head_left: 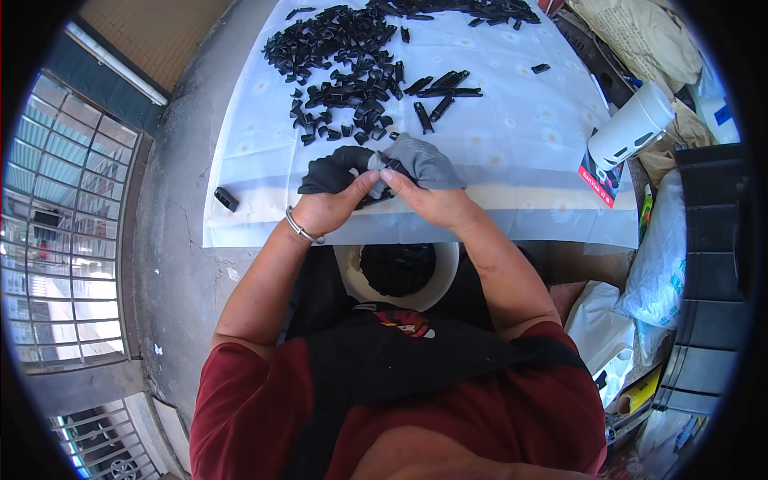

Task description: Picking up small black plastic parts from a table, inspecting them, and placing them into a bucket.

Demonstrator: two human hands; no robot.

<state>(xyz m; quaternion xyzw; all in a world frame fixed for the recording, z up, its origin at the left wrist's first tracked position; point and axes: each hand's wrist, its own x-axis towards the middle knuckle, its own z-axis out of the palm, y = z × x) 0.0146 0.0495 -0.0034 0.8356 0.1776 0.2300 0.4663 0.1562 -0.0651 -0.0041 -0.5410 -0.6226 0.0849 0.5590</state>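
Observation:
My left hand (336,190), in a black fabric glove that leaves the thumb bare, meets my right hand (428,176), in a similar grey glove, over the table's near part. The fingers of both are closed around a small black plastic piece (390,166), mostly hidden between them. The bare thumbs press close together on it. Just beyond the hands lies a heap of small curved black plastic pieces (344,92). Longer black plastic strips (448,90) lie to its right. Below the table edge, a pale bowl (450,276) contains black pieces.
A patterned white cloth (528,144) covers the table. At its right stands a white tumbler (632,124), leaning in view, by a red and black card (600,186). One black piece (226,198) lies near the left edge. Plastic bags (660,256) crowd the right side.

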